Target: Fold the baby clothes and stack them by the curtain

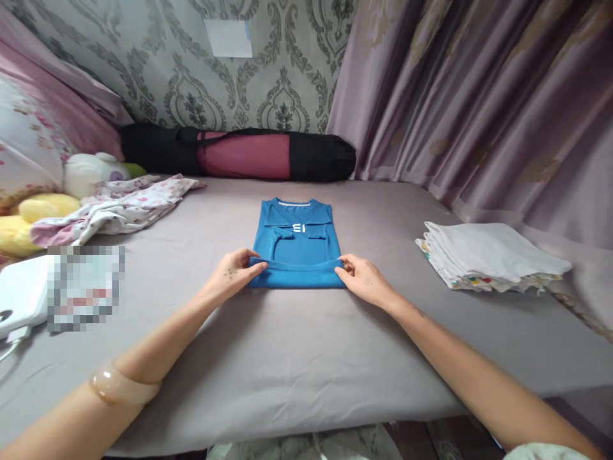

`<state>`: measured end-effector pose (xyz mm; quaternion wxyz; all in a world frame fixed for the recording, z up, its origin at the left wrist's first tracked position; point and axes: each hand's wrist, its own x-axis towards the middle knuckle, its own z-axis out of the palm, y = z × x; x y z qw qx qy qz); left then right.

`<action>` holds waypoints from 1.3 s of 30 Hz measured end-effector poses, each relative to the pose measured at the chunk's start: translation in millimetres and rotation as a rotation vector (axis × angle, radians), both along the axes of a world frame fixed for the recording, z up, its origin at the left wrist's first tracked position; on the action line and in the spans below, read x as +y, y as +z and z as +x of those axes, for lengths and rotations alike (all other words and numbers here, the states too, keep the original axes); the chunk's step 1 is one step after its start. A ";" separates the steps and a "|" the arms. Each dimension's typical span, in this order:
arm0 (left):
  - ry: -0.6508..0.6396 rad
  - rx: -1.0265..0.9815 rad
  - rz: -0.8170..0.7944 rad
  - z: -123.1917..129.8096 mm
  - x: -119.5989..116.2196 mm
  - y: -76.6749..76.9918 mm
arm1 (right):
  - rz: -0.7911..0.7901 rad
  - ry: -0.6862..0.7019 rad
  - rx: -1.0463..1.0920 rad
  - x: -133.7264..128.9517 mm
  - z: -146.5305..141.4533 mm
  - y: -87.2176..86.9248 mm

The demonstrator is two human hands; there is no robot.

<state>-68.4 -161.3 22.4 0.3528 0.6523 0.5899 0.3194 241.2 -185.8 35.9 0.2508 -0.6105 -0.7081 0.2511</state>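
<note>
A blue shirt [301,276] lies on the grey sheet, its sides and sleeves folded inward and its collar at the far end. White print shows partly near the collar. The near end is turned up into a flat band. My left hand [234,273] pinches the left end of this band between thumb and fingers. At the band's right end, my right hand [363,277] grips the same edge in a like pinch. Some fingertips of both hands are hidden behind the fabric.
Folded white cloths [488,252] are stacked at the right. Patterned clothing [138,207], plush toys [93,174] and a white device with a cable [23,294] are on the left. A black and maroon long bag [244,154] lies along the wall. The grey sheet's [287,370] front edge is near me.
</note>
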 end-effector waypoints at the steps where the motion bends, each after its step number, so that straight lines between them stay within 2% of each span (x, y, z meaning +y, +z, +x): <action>1: 0.008 -0.030 -0.007 -0.7 1.0 -2.0 | 0.004 -0.027 -0.013 0.8 -0.7 -2.1; 4: -0.031 -0.038 0.003 -2.1 2.5 -5.2 | 0.019 -0.076 -0.049 1.4 -2.7 -6.2; 7: -0.065 0.047 0.058 -1.7 1.3 -4.1 | 0.056 -0.073 -0.082 0.2 -4.3 -8.2; 14: -0.008 0.268 0.262 4.8 -5.6 4.0 | 0.142 -0.038 -0.239 -3.2 -5.1 -8.0; 19: 0.005 0.329 0.371 1.4 -0.6 -10.1 | 0.114 -0.054 -0.465 -5.2 -8.5 -2.5; 22: 0.007 0.349 0.371 -2.3 0.4 -18.2 | 0.087 -0.038 -0.559 -6.0 -10.1 -2.1; 25: 0.006 0.368 0.332 -3.9 0.6 -19.6 | 0.061 -0.032 -0.579 -5.7 -10.8 -3.5; 31: 0.021 0.414 0.150 -6.9 4.8 -11.8 | 0.002 0.000 -0.547 0.0 -5.3 2.4; 34: 0.038 0.427 0.216 -9.0 1.4 -5.2 | 0.016 -0.002 -0.568 0.9 -3.9 12.8; 37: -0.108 0.434 0.447 -3.2 -4.7 4.4 | 0.181 0.022 -0.628 -1.5 -12.8 20.5; 39: -0.294 0.448 0.543 6.1 -6.0 10.0 | 0.281 0.204 -0.605 -2.5 -23.7 19.5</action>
